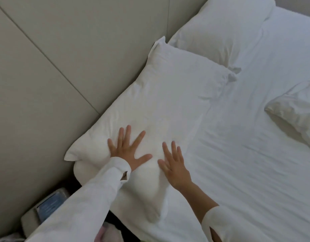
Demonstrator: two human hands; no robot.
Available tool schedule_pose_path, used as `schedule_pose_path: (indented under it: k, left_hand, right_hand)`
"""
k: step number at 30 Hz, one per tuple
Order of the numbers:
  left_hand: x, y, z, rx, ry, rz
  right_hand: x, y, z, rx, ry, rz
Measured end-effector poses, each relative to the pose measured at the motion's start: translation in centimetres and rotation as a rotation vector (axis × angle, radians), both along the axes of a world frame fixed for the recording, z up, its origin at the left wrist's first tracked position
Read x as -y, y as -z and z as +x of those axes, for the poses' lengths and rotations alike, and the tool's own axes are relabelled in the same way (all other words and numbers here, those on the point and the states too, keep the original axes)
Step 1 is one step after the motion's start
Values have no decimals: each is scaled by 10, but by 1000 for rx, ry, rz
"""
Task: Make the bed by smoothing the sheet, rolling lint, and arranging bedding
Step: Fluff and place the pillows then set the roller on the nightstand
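A white pillow lies against the headboard at the near corner of the bed. My left hand rests flat on its near end with the fingers spread. My right hand lies flat beside it on the same pillow, fingers apart, holding nothing. A second white pillow lies further along the headboard. The white sheet covers the mattress and shows fine wrinkles. A folded white duvet sits at the right edge.
A beige padded headboard fills the left side. Below it, beside the bed, stands a nightstand with a telephone. Some pink cloth shows at the bottom edge.
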State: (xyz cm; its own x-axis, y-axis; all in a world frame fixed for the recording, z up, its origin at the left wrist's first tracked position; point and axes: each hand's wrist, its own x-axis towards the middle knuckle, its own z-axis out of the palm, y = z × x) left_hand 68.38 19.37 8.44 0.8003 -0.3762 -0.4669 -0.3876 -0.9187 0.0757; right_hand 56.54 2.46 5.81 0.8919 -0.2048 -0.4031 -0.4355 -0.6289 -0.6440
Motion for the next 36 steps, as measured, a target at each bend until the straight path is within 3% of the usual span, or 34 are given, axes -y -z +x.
schedule_pose_path:
  k: [4,6,10,13,18,22,28,36]
  left_hand:
    - [-23,6,-40,-55,-146,9]
    - [-21,3,-45,-72,-208,-10]
    - [-6,-7,-59,-40,-283,-142]
    - [4,-5,-89,-30,-264,-170]
    - [30,-4,-154,-140,-280,-243]
    - [95,-27,-210,-156,-152,-326]
    - [212,-58,-277,-200,23,-393]
    - [376,-81,-298,-251,300,-324]
  right_hand:
    - [-12,0,-33,-23,35,-35]
    - [-15,-5,-45,-90,-47,3]
    - [-19,-10,-71,-90,-20,-9]
    - [-21,-14,-92,-156,-51,178]
    - [-8,-30,-154,-100,184,294]
    - [26,-53,-224,-47,323,351]
    - [122,-76,-311,-22,569,267]
    - [270,-93,-347,-15,871,264]
